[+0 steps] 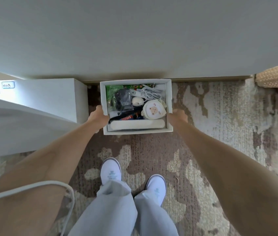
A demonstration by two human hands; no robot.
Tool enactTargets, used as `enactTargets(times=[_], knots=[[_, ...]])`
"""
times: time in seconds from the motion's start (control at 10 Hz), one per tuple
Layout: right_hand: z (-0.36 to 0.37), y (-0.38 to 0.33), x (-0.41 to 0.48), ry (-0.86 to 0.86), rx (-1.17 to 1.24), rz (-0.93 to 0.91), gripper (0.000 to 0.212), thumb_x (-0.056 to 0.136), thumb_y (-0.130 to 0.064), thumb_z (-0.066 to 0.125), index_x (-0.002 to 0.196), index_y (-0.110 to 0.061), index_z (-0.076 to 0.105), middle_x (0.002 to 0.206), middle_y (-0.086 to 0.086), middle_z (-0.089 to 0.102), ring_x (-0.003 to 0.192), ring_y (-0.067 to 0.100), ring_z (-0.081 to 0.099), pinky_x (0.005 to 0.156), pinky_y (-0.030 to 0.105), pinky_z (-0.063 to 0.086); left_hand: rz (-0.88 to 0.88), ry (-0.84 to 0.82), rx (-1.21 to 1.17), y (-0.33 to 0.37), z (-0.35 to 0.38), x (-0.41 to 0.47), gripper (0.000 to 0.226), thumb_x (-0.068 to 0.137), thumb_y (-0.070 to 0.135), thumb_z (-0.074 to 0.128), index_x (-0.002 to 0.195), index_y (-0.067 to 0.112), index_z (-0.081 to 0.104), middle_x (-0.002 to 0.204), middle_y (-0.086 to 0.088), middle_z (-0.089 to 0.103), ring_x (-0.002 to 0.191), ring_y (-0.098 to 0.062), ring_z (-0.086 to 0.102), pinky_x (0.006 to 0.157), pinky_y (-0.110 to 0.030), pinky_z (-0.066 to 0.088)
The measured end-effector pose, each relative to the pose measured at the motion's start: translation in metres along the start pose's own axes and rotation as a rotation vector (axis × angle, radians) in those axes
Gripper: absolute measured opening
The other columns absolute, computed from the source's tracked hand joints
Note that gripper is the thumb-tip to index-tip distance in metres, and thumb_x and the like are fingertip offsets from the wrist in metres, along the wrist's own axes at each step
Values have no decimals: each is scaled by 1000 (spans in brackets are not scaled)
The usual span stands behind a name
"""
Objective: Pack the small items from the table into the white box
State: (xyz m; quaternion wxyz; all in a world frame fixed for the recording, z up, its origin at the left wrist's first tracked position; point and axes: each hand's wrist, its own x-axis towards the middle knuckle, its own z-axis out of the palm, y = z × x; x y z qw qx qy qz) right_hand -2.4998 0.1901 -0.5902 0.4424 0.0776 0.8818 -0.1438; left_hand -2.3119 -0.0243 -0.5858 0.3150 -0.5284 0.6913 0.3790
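White box (135,132), packed full, likely handled stiff and moderately heavy; left hand (99,114) and right hand (179,115) gripped opposite side walls, fingers curled, the soundest hold.

One head-worn wide view, steeply down from standing height onto carpet (152,147).

so we're in loose pale grey trousers (111,210), baggy enough that the hems bunch up over our feet. left slipper (110,172) and right slipper (156,188) are white with a grey rim round the opening and a small pale blue emblem on top. arms are bare all the way down to our left hand (99,114) and right hand (179,115). a thin white cable (49,183) loops over the left arm.
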Motion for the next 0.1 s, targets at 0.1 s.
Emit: enactTargets(times=[0.1], knots=[[-30, 4, -52, -58, -46, -23, 29, 92, -13, 50, 117, -4, 62, 98, 12, 64, 98, 31, 61, 74, 31, 44, 122, -84, 105, 7, -19, -51, 52, 92, 5, 40, 143, 10, 31, 135, -20, 48, 101, -34, 56, 82, -44, 51]])
